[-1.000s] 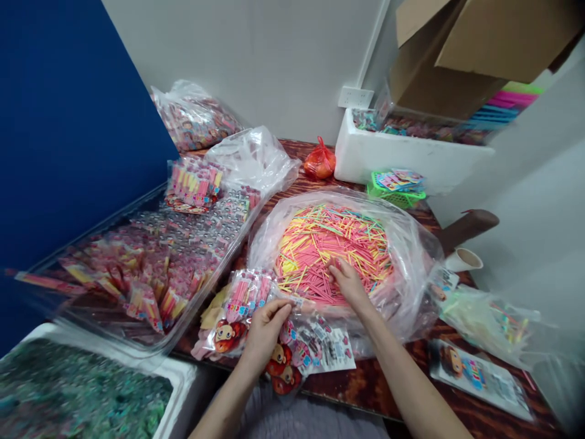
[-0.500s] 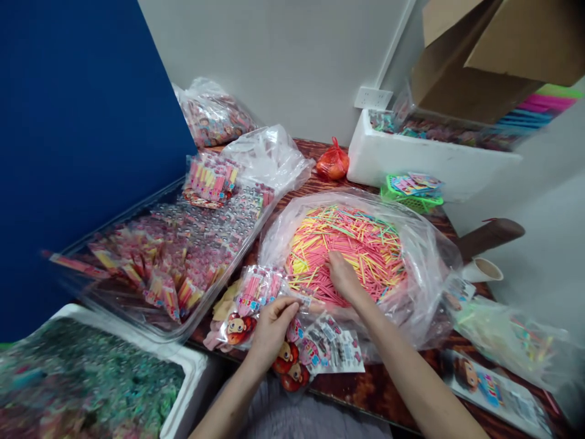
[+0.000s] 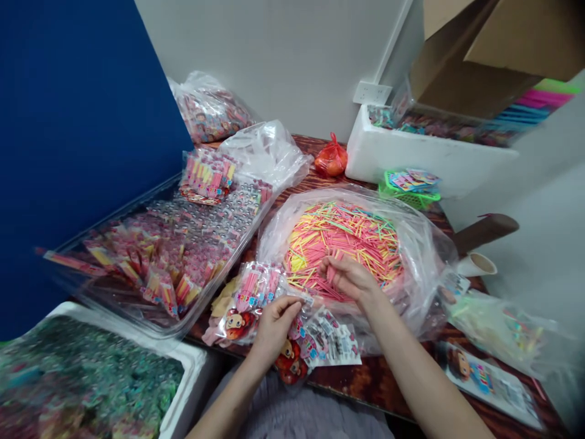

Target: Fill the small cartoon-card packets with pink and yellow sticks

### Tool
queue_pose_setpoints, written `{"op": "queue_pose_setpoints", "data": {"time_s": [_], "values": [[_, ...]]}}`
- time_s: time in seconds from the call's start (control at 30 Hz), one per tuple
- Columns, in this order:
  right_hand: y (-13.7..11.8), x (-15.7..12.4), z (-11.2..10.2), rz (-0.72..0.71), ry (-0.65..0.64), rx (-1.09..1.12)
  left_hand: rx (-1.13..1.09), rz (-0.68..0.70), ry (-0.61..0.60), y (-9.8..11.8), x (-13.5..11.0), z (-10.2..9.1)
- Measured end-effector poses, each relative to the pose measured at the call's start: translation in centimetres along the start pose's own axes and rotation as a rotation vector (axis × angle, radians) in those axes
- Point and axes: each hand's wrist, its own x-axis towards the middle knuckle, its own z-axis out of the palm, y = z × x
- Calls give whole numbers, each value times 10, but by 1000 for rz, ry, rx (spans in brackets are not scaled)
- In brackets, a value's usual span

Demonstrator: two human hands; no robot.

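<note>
My right hand point(image 3: 354, 277) is closed round a few pink candy-like sticks point(image 3: 333, 263), just above a big clear bag point(image 3: 423, 262) rolled open around a heap of thin pink, yellow and green sticks point(image 3: 347, 219). Nearer the table edge, my left hand point(image 3: 274, 332) pinches the upper edge of a printed plastic packet point(image 3: 292, 358) with a red-haired cartoon face. More flat packets point(image 3: 340, 344) fan out to its right. Left of that hand lie packets holding pink sticks point(image 3: 249, 289).
At left, a clear tray point(image 3: 201, 320) holds many filled packets. Below it stands a foam box point(image 3: 194, 366). A red bag of round fruit point(image 3: 331, 160), a green basket point(image 3: 415, 198), a white foam box point(image 3: 411, 149) and a paper cup point(image 3: 478, 264) stand farther back and right.
My right hand has lifted from the heap and turned, with pink sticks now showing in its fingers. My left hand stays at the packet. The whole view has shifted slightly.
</note>
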Motion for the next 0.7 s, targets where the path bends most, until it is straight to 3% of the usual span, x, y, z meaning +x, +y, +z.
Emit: {"op": "queue_pose_setpoints", "data": {"time_s": [0.1, 0.27, 0.4, 0.57, 0.7], "values": [[-11, -20, 22, 5, -79, 157, 7, 37, -18, 4, 2, 5], [-13, -32, 47, -68, 0, 242, 23, 68, -16, 7, 0, 7], [0, -36, 52, -91, -9, 192, 7, 54, 5, 4, -2, 5], [17, -50, 54, 40, -46, 56, -5, 56, 29, 8, -4, 3], [18, -61, 56, 46, -42, -61, -6, 77, 25, 10, -5, 3]]}}
